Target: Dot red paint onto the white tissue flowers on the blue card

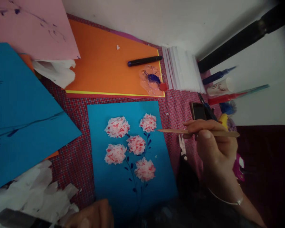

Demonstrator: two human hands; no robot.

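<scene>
My right hand (211, 142) pinches a thin wooden stick (218, 133) with a pointed, reddish tip. The tip hovers just right of the upper right flower on a blue sheet of paper (99, 183). Several fluffy white paper flowers (117, 126) flecked with red are on this sheet, with dark blue painted stems and leaves (130, 171) between them. At the bottom edge of the view, my left hand (92, 215) lies by the sheet's lower left side with curled fingers; whatever it may hold is hidden.
An orange sheet (104, 63) bears a black marker (144, 60) and a clear palette (154, 80) with blue and red paint. White paper scraps (38, 190) lie lower left, beside another blue sheet (26, 114). Scissors (182, 147), a phone (198, 111) and brushes lie right.
</scene>
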